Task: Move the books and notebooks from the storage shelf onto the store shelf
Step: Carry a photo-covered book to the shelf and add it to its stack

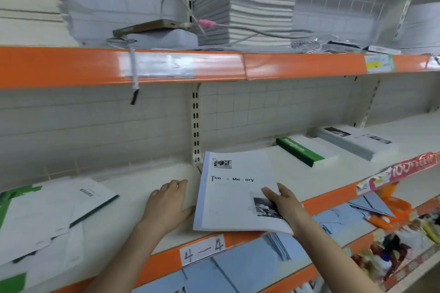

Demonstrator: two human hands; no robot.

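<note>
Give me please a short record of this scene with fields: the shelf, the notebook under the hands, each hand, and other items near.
shelf: white store shelf with orange edge and a label "4-4"
notebook: white "Time & Memory" notebook, lying flat on the shelf, near corner over the edge
left hand: left hand flat on the shelf, thumb at the notebook's left edge
right hand: right hand resting on the notebook's lower right part, fingers straight
other items: green-spined notebook to the right; tall stack of notebooks on the upper shelf
</note>
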